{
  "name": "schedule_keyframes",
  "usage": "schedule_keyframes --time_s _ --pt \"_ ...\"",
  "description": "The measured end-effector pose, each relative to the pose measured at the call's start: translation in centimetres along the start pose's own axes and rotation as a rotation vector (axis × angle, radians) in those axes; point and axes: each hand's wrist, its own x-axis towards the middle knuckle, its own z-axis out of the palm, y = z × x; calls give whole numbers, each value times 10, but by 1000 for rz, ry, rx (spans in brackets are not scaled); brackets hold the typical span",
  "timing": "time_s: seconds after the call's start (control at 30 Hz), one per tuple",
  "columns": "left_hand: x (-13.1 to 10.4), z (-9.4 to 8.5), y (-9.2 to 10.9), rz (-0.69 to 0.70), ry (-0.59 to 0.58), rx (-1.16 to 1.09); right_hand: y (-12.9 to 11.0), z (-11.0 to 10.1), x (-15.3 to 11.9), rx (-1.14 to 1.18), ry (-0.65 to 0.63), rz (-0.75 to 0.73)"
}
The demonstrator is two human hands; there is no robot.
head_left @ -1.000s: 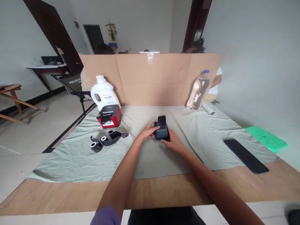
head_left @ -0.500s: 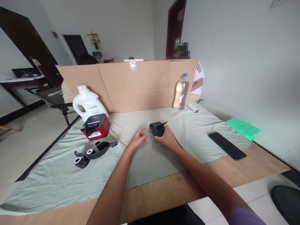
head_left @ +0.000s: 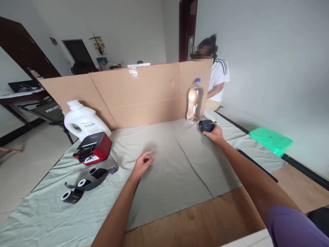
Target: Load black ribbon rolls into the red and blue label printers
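Observation:
My right hand point(head_left: 215, 134) is closed around a small black boxy device point(head_left: 206, 126), perhaps a portable label printer, at the far right of the cloth. A thin flap sticks out from the device's right side. Right behind it stands a clear bottle with a blue cap point(head_left: 195, 101). My left hand point(head_left: 144, 164) is over the middle of the grey-green cloth point(head_left: 169, 192), index finger stretched out, the others loosely curled, holding nothing. To its left are a red and black printer point(head_left: 99, 148) and several black ribbon rolls point(head_left: 83, 183) joined by loose dark ribbon.
A cardboard screen point(head_left: 146, 99) closes off the back of the table. The white detergent jug point(head_left: 84, 120) leans behind the printer. A long black flat object point(head_left: 257, 165) lies partly behind my right arm, near a green stool point(head_left: 271, 139). A person in white point(head_left: 218, 77) sits beyond the screen.
My right hand has carried the black device from the middle to the right, beside the bottle. My left hand has separated from it and sits lower. The view has shifted to the right.

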Motion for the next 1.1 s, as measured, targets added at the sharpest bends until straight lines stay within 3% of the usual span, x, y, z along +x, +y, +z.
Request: schedule_keyframes --time_s 0.2,0.37,0.5,0.6,0.7,0.8,0.9,0.97,1.03,1.1 --pt "-3 -3 0 -17 -49 -38 14 8 14 -96 -114 96" --pt "-2 -4 2 -30 -51 -66 -4 -4 1 -97 -168 228" --pt "-4 1 3 -8 -9 -62 -46 4 -46 -109 13 392" --pt "-10 6 7 62 57 -39 -96 28 -95 -63 44 178" --pt "-21 -2 27 158 126 -31 -165 63 -143 79 -136 -135" --pt "-31 -42 55 268 302 6 -245 101 -185 271 -394 -387" --pt "-28 -120 66 291 454 93 -323 136 -219 514 -564 -532" --pt "-17 -183 56 222 487 121 -370 156 -235 657 -656 -509" --pt "-3 -240 38 46 697 140 -409 173 -244 757 -764 -453" --pt "10 -281 18 -162 892 30 -440 188 -249 835 -852 -433"
